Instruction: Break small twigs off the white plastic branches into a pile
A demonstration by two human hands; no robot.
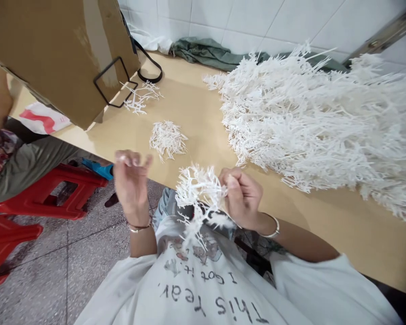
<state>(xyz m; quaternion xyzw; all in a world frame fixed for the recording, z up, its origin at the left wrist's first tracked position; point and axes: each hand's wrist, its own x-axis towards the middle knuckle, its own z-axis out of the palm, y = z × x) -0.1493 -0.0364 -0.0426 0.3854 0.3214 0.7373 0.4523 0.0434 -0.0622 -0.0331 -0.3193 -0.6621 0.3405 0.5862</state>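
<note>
My right hand (242, 195) is closed in a pinch on a white branching sprig (203, 187), which looks like coral and hangs over my lap at the table's front edge. My left hand (131, 180) is raised to the left of the sprig, apart from it, blurred by motion, with its fingers partly spread and nothing visible in them. Beyond my hands, a small heap of white bits (168, 139) lies on the table. Farther back is a loose white branched piece (142, 97).
A large pile of white branched pieces (318, 122) covers the table's right side. At left stand a cardboard box (61, 54) and a black wire stand (113, 85). Green cloth (209, 52) lies along the tiled wall. Red stools (54, 192) and a seated person (30, 162) are at left.
</note>
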